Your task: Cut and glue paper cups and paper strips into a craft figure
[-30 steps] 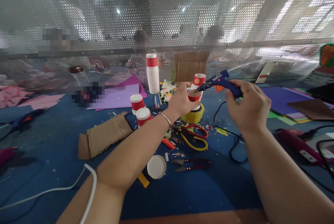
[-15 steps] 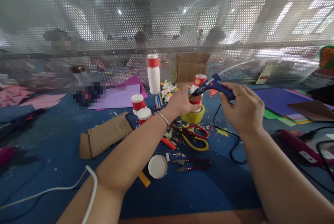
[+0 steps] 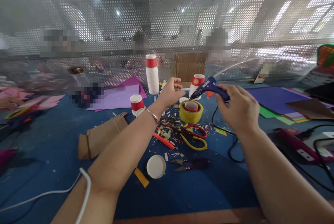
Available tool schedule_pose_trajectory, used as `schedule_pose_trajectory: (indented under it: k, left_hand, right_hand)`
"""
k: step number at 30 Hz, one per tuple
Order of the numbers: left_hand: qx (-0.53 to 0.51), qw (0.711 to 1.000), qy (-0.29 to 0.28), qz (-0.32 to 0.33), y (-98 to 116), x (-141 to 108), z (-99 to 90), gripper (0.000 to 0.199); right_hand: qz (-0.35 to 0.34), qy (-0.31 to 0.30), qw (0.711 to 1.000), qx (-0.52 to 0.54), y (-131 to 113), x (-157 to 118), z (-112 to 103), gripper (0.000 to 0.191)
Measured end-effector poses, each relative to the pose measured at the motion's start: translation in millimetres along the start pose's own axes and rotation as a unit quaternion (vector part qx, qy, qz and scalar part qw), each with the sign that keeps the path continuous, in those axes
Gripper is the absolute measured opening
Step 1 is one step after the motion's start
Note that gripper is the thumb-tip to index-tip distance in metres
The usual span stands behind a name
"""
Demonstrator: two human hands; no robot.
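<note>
My right hand (image 3: 237, 107) is wrapped round the handle of a blue glue gun (image 3: 210, 87), its nozzle pointing down-left over a yellow tape roll (image 3: 191, 114). Inside the roll's ring is a red piece (image 3: 191, 106). My left hand (image 3: 172, 93), with fingers apart and nothing in them, hovers left of the nozzle. Behind the gun stands a red and white cup (image 3: 197, 82). A tall stack of paper cups (image 3: 152, 77) rises behind my left hand, and another red and white cup (image 3: 136, 102) is beside my left forearm.
Scissors (image 3: 194, 137), thread snips (image 3: 190, 164), an orange marker (image 3: 164, 140) and a white lid (image 3: 156, 166) lie in front. Corrugated cardboard (image 3: 104, 133) is left, coloured paper (image 3: 276, 100) right. Black cable (image 3: 231, 147) runs beside my right forearm. Another person's hand (image 3: 10, 102) shows far left.
My left hand has let go of the red piece at the tape roll and moved left, its fingers opening. The glue gun's nozzle is slightly lower. Another person's hand has appeared far left.
</note>
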State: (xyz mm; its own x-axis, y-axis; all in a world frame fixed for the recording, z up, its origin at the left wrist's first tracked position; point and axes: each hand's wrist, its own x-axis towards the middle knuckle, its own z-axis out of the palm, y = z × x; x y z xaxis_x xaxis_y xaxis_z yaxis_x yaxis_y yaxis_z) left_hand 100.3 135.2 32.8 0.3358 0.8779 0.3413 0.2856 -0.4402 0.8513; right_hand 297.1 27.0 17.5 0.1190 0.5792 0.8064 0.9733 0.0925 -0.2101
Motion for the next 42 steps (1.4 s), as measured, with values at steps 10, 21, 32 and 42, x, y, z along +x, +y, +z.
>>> schedule_pose_trajectory:
  k: [10,21,32,42]
  left_hand:
    - [0.015,0.997,0.001,0.081,6.7,-50.7,-29.2,0.040]
    - [0.146,0.988,0.001,0.053,2.6,-118.2,-76.6,0.043]
    - [0.128,0.984,0.096,0.083,-32.8,-130.1,-121.1,0.037]
    - [0.250,0.959,0.070,0.110,-25.0,-136.1,-103.6,0.033]
  right_hand:
    - [0.022,-0.078,0.996,-0.030,-2.9,-5.9,11.2,0.029]
    - [0.010,-0.148,0.987,-0.056,-13.1,-13.3,14.1,0.031]
    - [0.049,-0.174,0.983,-0.044,-13.2,-12.8,5.5,0.033]
    - [0.014,-0.154,0.988,0.008,-2.1,-13.1,13.8,0.028]
